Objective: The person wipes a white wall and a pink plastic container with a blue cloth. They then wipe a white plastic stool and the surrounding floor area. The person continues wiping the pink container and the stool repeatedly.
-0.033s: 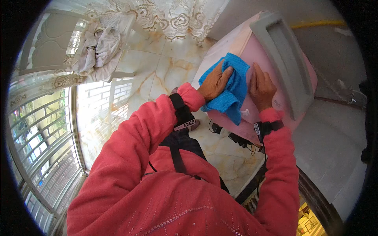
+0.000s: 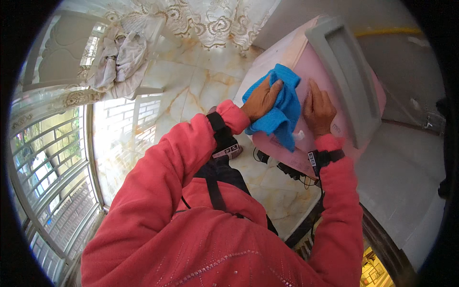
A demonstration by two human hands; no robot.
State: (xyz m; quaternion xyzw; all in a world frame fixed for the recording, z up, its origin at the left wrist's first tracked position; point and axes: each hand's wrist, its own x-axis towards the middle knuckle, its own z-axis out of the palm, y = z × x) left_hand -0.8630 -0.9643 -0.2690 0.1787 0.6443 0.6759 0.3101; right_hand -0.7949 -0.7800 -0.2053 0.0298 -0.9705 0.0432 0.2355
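Observation:
My left hand (image 2: pixel 260 100) is closed on a crumpled blue cloth (image 2: pixel 282 119), thumb on top, resting on a large pink box-like object (image 2: pixel 330 86) with a raised grey handle-like strip (image 2: pixel 337 57). Just to the right of the cloth, my right hand (image 2: pixel 319 107) touches the pink surface, fingers stretched out and slightly bent, holding nothing that I can see. Both wrists wear black straps over red sleeves.
Pale fabric (image 2: pixel 122 62) lies on a white chair (image 2: pixel 62 48) at upper left. Lace curtains (image 2: pixel 210 21) hang above the marbled tile floor (image 2: pixel 177 81). A barred window (image 2: pixel 52 162) stands left. Black cables (image 2: pixel 291 172) lie below the pink object. A grey surface (image 2: pixel 392 177) is at right.
The blue cloth's right edge has shifted slightly left, and my right hand's fingertips have moved very slightly. Otherwise the view is nearly the same.

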